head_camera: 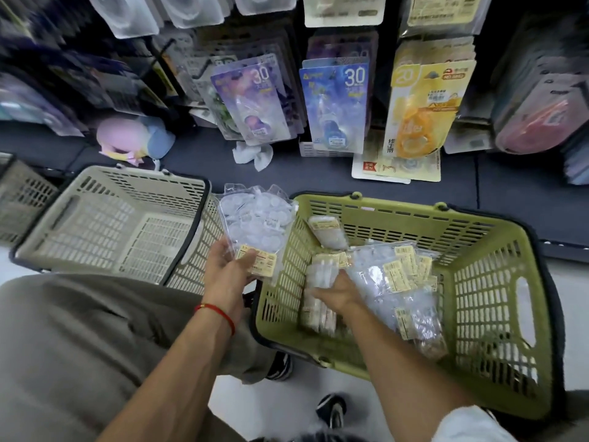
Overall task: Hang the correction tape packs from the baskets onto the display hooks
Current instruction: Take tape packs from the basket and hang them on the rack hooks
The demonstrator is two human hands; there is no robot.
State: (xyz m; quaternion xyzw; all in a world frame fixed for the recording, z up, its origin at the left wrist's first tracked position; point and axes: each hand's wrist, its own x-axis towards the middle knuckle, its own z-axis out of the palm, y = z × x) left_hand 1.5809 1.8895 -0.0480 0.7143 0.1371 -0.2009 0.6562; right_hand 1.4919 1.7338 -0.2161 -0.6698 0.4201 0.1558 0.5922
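Down on a shop floor, seen from a head-worn camera, a person crouches between two plastic baskets in front of a display wall. Their left hand (230, 266) grasps a stack of clear correction tape packs (255, 224), thumb curled over the yellow label at the stack's lower end, holding it upright in the gap between the baskets. A red string bracelet (216, 312) circles that wrist. Their right hand (339, 290) reaches down into the green basket (497, 282), resting on a loose pile of clear packs with yellow labels (398, 275); its fingers are hidden among the plastic, so whether they clasp anything cannot be told. To the left stands a beige basket (105, 224), tilted toward the viewer. Beyond the baskets, on the wall, carded packs hang in rows: a purple pack (255, 100), a blue pack (334, 103) and a yellow pack (424, 103). A crumpled white tissue (253, 154) and a pink and blue plush toy (134, 135) lie on the dark base shelf below them.
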